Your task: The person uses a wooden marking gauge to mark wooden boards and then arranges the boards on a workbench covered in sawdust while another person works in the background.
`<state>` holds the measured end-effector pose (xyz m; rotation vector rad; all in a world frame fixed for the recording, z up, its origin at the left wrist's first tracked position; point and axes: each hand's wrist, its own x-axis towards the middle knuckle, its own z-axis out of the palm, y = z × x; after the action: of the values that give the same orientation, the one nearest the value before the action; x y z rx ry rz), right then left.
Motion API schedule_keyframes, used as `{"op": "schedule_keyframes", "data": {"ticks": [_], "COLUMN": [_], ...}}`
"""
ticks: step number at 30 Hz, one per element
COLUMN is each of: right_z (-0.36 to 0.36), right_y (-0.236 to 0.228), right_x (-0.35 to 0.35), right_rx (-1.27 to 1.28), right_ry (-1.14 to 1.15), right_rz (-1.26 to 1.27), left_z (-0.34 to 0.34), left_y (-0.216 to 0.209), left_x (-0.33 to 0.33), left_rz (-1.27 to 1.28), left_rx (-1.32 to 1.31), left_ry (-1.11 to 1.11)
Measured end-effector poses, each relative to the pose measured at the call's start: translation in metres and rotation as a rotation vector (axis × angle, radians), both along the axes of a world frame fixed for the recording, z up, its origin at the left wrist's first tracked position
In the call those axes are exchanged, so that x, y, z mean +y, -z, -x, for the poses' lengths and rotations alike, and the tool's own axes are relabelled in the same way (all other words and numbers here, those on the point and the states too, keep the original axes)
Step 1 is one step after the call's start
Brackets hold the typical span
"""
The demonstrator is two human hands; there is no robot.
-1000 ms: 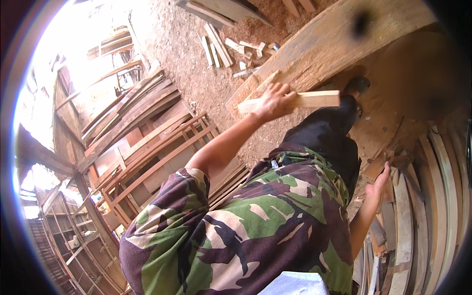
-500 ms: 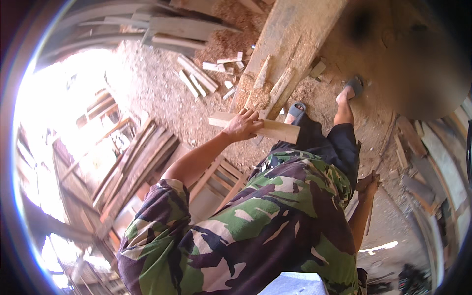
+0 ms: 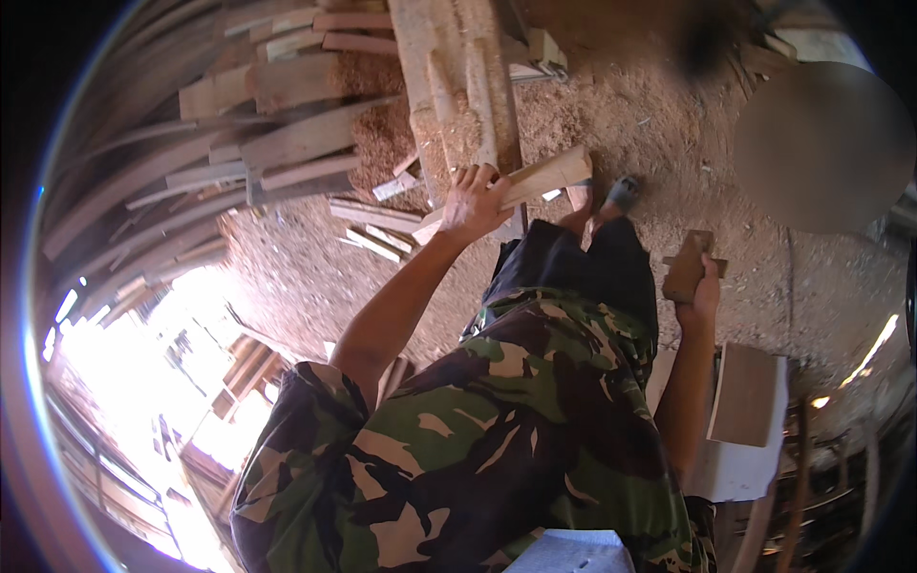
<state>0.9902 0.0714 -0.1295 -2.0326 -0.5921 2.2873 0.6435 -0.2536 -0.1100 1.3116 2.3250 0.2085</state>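
Observation:
My left hand [image 3: 475, 203] is closed over the middle of a pale wooden board [image 3: 552, 178], held slantwise beside the near end of a plank workbench [image 3: 409, 31]. Curled wood shavings [image 3: 460, 138] and narrow wooden strips [image 3: 480, 95] lie on that bench. Out to my right side, my right hand [image 3: 705, 294] grips a brown wooden hand plane [image 3: 688, 269] with a short crossbar handle. The plane is well apart from the board.
Several cut offcuts [image 3: 377, 241] lie on the dirt floor left of the bench. Stacked planks [image 3: 296, 143] fill the far left. Behind my right arm are a brown panel [image 3: 745, 393] and a white sheet [image 3: 735, 470]. My sandalled foot [image 3: 623, 194] stands near the bench end.
The view has turned toward the right. My right hand has come forward and up with the hand plane, which now shows plainly. My left hand keeps hold of the board.

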Motion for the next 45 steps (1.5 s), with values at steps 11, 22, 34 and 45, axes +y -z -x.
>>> {"op": "schedule_keyframes", "data": {"ticks": [11,22,34,45], "right_z": [-0.110,-0.162,-0.012,0.160], "right_y": [0.005,0.067,0.067,0.071], "right_x": [-0.084,0.008,0.100,0.270], "right_rx": [0.143,-0.280,-0.377,-0.287], "right_ry": [0.221,-0.026,0.064,0.083], "right_rz": [-0.023,-0.231,-0.132,-0.531], "left_z": [0.007,0.123,0.237,0.294], "left_y": [-0.054,-0.161,-0.118,-0.271], "left_x": [0.053,0.115,0.201,0.277], "left_rz": [-0.149,-0.829,-1.001,-1.484], "left_rx": [-0.089,0.049,-0.532,-0.424], "left_ry": [-0.257,-0.704,-1.115,-0.717]}}
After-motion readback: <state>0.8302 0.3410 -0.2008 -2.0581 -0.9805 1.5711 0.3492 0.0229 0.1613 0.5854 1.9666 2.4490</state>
